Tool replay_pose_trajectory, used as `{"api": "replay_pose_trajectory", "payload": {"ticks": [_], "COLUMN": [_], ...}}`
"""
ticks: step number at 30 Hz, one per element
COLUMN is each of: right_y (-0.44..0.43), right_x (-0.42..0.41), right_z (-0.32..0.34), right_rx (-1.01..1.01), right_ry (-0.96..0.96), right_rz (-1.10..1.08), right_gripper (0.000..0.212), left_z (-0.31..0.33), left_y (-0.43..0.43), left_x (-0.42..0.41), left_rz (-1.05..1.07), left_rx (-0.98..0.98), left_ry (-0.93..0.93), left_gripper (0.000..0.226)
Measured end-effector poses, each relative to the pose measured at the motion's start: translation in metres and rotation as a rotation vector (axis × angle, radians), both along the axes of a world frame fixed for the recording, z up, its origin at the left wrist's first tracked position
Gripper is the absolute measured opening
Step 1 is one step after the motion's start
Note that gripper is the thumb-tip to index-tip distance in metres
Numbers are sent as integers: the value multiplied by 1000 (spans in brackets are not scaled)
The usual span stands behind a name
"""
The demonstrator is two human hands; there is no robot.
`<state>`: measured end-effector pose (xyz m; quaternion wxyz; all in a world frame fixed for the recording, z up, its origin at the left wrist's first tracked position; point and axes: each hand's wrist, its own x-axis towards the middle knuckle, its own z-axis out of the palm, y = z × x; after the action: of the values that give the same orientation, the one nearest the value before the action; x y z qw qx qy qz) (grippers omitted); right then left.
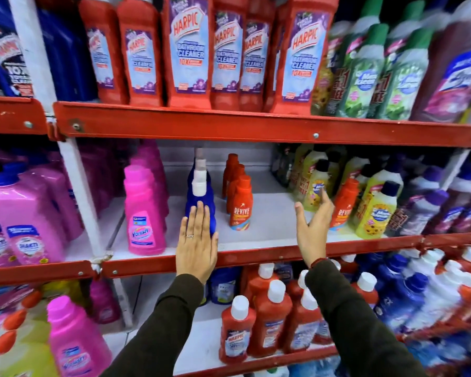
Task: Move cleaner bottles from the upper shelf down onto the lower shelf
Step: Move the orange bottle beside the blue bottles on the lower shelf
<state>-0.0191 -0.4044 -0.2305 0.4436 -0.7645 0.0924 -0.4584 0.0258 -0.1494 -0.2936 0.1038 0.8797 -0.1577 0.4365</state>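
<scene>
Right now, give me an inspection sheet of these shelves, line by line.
Surface: middle shelf, white board with a red front rail, bare patch in its centre.
Job's things: red Harpic bottles upright in a row on the upper shelf.
Clutter: blue spray bottle, pink Vanish bottle, red Revive bottles and yellow bottles on the middle shelf.
Grips: left hand flat, open, against the blue spray bottle; right hand open, empty, over the bare patch.
Cables: nothing seen.
Surroundings: bottom shelf crowded with white-capped red bottles; green-capped bottles at upper right.
</scene>
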Motion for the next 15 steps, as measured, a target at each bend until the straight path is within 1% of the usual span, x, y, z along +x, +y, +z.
{"api": "replay_pose_trajectory", "payload": {"ticks": [2, 5, 7, 9, 11, 15], "right_y": [-31, -68, -87, -100, -110, -117], "right_x": [7, 19, 27, 35, 41, 44], "right_z": [7, 18, 23, 26, 27, 27], "right_rx": [22, 78, 109, 133, 162, 226], "right_ry": [34, 150, 245, 325, 321, 231], "right_rz": [-131, -279, -320, -326, -304, -274], "right_gripper": [69, 78, 83, 83, 75, 44], "left_z": [-1, -2, -3, -4, -5, -4], "left_y": [-1, -2, -2, -1, -1, -2], "left_x": [2, 2, 4, 5, 6, 6], "left_rz": [5, -4, -5, -6, -8, -4], "left_rx": [-2, -2, -8, -4, 7, 9], "left_ry": [-15, -37, -50, -59, -64, -55], "left_gripper": [68, 69, 69, 71, 72, 70]}}
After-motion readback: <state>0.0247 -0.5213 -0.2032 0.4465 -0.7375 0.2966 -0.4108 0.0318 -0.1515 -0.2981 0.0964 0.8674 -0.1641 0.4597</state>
